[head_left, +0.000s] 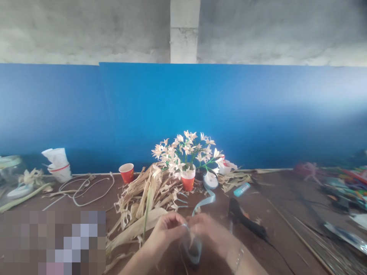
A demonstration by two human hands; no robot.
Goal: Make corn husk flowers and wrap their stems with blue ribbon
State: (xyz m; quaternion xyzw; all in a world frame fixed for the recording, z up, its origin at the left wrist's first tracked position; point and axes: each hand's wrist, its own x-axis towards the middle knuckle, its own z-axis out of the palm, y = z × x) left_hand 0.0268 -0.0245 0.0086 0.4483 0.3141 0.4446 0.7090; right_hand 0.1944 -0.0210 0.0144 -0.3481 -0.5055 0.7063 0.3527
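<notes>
My left hand (pixel 169 228) pinches a light blue ribbon (pixel 210 198) between thumb and fingers. Close beside it, my right hand (pixel 210 233) is also closed on the ribbon, though blurred by motion. The ribbon runs back from my fingers to its roll (pixel 211 181), and a loop of it hangs below my hands. A small pale piece, seemingly husk (pixel 191 237), shows blurred between my fingertips. Behind the hands, a bunch of pale husk flowers (pixel 186 149) on green stems stands in a red and white paper cup (pixel 188 182).
Dried corn husks (pixel 143 191) are heaped to the left near another paper cup (pixel 126 173). On the right lie a black glue gun (pixel 246 221) with a cord and a turquoise packet (pixel 241 189). A white cable (pixel 86 191) curls at left. A blue partition (pixel 183 99) borders the back.
</notes>
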